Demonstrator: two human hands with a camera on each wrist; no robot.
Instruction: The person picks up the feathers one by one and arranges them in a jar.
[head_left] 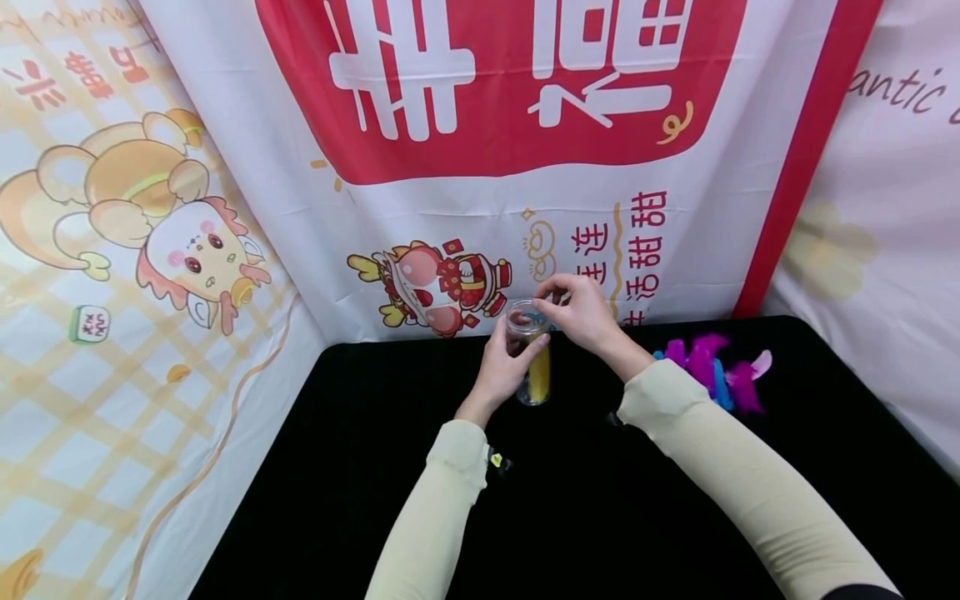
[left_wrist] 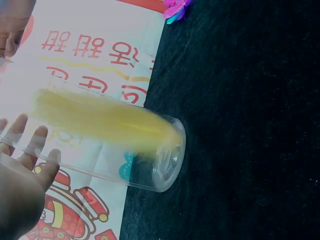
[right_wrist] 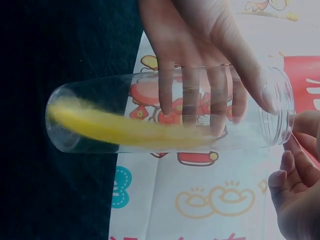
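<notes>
My left hand (head_left: 504,367) holds a clear, lidless jar (right_wrist: 100,142) slightly tilted above the black table, its fingers round the upper part. Inside the jar lies a long, fluffy yellow feather (right_wrist: 115,129), reaching down to the base. My right hand (head_left: 587,315) is at the jar's mouth, with thumb and index fingertips at the rim (right_wrist: 290,120). Whether those fingertips pinch the feather's thin end cannot be made out. In the left wrist view the yellow feather (left_wrist: 105,120) looks blurred.
Purple, blue and pink feathers (head_left: 712,371) lie in a bunch at the table's back right. The black table (head_left: 585,517) meets a printed cloth (head_left: 450,217) behind the jar. A small dark object with a yellow-green spot (head_left: 497,460) shows beside the left sleeve.
</notes>
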